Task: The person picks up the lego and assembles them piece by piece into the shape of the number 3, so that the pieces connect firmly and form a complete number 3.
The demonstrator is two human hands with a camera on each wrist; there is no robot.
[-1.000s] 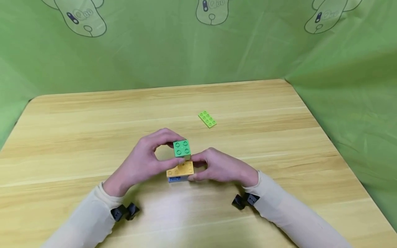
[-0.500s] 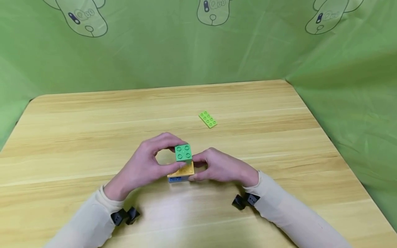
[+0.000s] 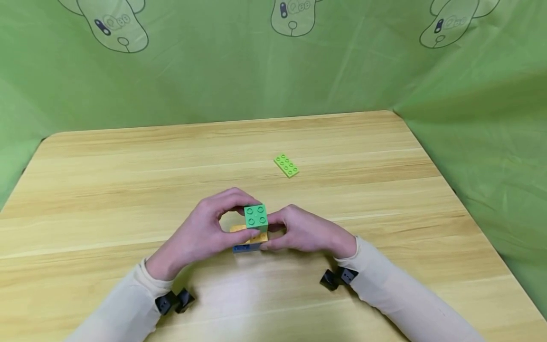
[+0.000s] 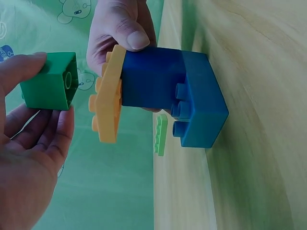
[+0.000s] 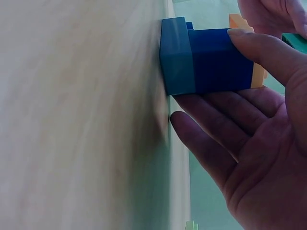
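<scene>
My left hand (image 3: 205,228) pinches a green square toy building block (image 3: 256,216) between thumb and fingers. In the left wrist view the green block (image 4: 48,84) hangs above the stack, apart from its studs. The stack stands on the table: a lighter blue block (image 4: 206,105) at the bottom, a dark blue block (image 4: 151,76) over one end of it, and a yellow-orange plate (image 4: 111,96) on top, overhanging. My right hand (image 3: 312,230) grips the dark blue block, thumb on the near side and fingers behind, as the right wrist view shows.
A lime-green studded plate (image 3: 286,165) lies flat on the wooden table (image 3: 149,171), beyond the hands. Green cloth (image 3: 222,76) with printed animal heads hangs behind and beside the table. Black wrist cameras (image 3: 174,301) sit on both sleeves.
My left hand has moved a little right and toward the near edge with the green block, now over the right end of the yellow-orange plate. My right hand and the stack stay put.
</scene>
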